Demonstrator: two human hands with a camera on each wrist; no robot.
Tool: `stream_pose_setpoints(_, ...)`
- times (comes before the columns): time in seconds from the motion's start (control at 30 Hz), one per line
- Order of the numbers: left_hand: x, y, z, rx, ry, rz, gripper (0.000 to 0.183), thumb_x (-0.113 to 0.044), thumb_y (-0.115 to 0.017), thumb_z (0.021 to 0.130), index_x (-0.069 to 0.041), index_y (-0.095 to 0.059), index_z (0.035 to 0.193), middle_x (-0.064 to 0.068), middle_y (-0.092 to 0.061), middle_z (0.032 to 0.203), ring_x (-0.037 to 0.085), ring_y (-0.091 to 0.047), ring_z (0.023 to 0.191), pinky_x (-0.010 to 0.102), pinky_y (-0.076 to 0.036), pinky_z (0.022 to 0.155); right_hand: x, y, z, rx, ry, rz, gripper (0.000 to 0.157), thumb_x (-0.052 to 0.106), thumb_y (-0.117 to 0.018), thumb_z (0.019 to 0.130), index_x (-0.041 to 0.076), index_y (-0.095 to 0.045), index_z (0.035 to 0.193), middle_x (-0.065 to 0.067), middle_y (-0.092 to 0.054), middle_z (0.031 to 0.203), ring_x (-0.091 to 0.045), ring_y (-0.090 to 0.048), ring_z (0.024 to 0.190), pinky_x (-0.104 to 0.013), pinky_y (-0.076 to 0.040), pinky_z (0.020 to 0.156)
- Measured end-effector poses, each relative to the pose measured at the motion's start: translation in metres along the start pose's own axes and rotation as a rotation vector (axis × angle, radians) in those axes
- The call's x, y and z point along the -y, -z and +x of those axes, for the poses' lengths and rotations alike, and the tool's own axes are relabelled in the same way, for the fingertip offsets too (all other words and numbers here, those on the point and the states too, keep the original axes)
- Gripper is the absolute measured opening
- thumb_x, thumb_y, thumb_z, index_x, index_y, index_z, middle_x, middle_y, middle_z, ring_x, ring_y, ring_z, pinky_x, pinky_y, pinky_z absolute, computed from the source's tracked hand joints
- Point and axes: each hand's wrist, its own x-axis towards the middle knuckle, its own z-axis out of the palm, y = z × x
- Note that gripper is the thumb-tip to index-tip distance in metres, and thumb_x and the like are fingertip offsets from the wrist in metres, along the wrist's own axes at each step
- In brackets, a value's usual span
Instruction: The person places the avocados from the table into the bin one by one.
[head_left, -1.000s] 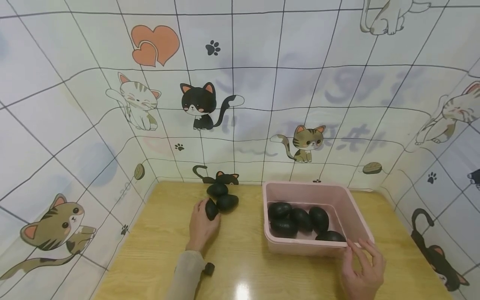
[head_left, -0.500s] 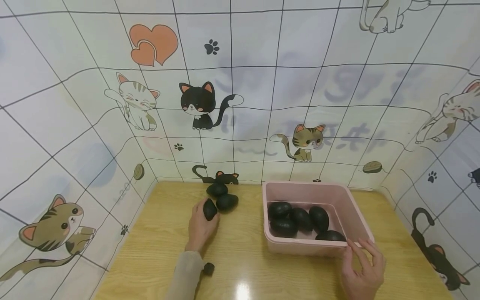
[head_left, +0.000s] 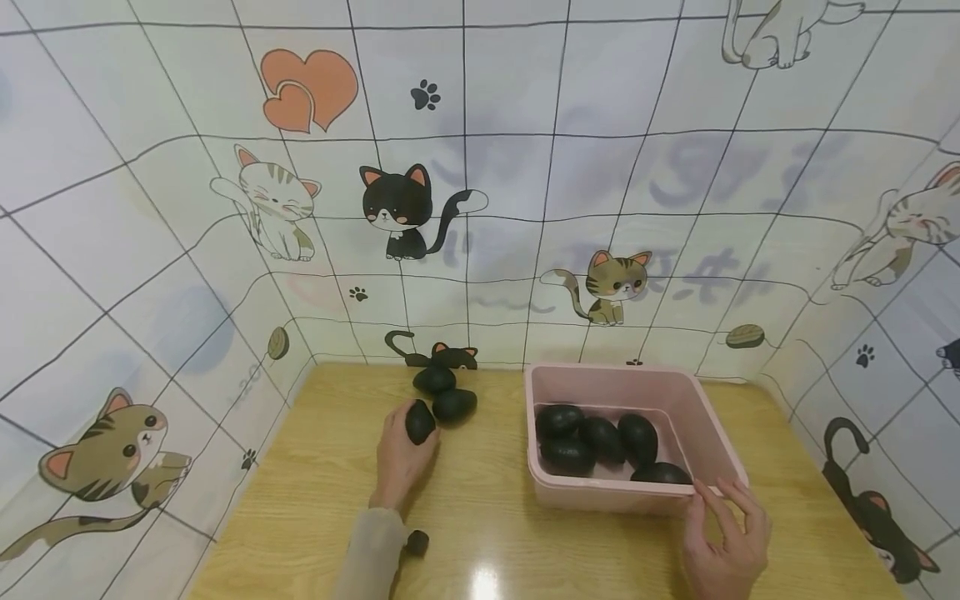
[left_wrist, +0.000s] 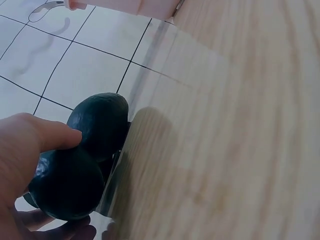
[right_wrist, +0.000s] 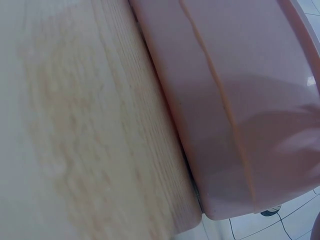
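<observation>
My left hand [head_left: 403, 458] grips a dark, egg-shaped avocado [head_left: 420, 422], with the thumb across it and fingers curled beneath in the left wrist view. Just beyond it, two more avocados lie together on the table: one nearer [head_left: 454, 406] and one farther back [head_left: 434, 381]. At the right, a pink plastic bin [head_left: 615, 493] holds several avocados [head_left: 600, 439], mostly on its left side. My right hand [head_left: 726, 537] pinches the bin's near right rim between thumb and fingers. The right wrist view shows the bin's outer wall [right_wrist: 200, 115], the hand largely out of sight.
The wood-grain table [head_left: 300, 517] ends against a tiled back wall [head_left: 510, 250] printed with cartoon cats, with side walls at left and right. A small black object [head_left: 417, 542] sits at the left sleeve's cuff [head_left: 375, 542].
My left hand has drawn its avocado slightly left and nearer, widening the gap to the two others. The right hand and the bin have stayed put.
</observation>
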Motion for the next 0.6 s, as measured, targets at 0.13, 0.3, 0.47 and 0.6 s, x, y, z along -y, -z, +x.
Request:
stream_pose_setpoints(0.13,-0.001,0.001,0.000,0.003,-0.002,0.001,0.067,-0.027,-0.084,0.090,-0.012,-0.057,0.148,0.019,-0.058,0.148,0.044,-0.064,0.128,0.062,-0.053,0.104,0.000,0.001,0.000,0.004,-0.012,-0.006,0.021,0.006,-0.070,0.092,-0.014,-0.076,0.086,-0.038,-0.067,0.101,-0.020,-0.064,0.125,-0.026,-0.043,0.116)
stream_pose_setpoints(0.3,-0.001,0.001,-0.001,0.014,-0.004,0.001,0.067,-0.026,-0.085,0.090,-0.011,-0.057,0.149,0.018,-0.058,0.148,0.042,-0.063,0.130,0.061,-0.052,0.106,0.002,0.000,0.001,0.004,-0.011,0.003,0.020,0.005,-0.071,0.092,-0.014,-0.077,0.086,-0.038,-0.067,0.101,-0.023,-0.065,0.124,-0.027,-0.044,0.117)
stream_pose_setpoints(0.47,-0.004,0.001,0.000,0.020,-0.005,-0.001,0.069,-0.026,-0.086,0.089,-0.012,-0.057,0.149,0.018,-0.059,0.147,0.042,-0.063,0.131,0.061,-0.052,0.107,-0.012,0.002,-0.005,0.004,-0.003,0.012,0.020,0.006,-0.072,0.092,-0.012,-0.079,0.088,-0.035,-0.069,0.103,-0.028,-0.065,0.123,-0.029,-0.045,0.118)
stream_pose_setpoints(0.6,-0.007,0.002,0.000,0.013,-0.020,-0.008,0.069,-0.026,-0.088,0.088,-0.011,-0.058,0.148,0.018,-0.060,0.146,0.043,-0.063,0.130,0.061,-0.052,0.106,-0.018,0.002,-0.007,-0.014,0.011,0.022,0.019,0.007,-0.073,0.092,-0.010,-0.080,0.089,-0.032,-0.071,0.104,-0.032,-0.067,0.121,-0.031,-0.046,0.117)
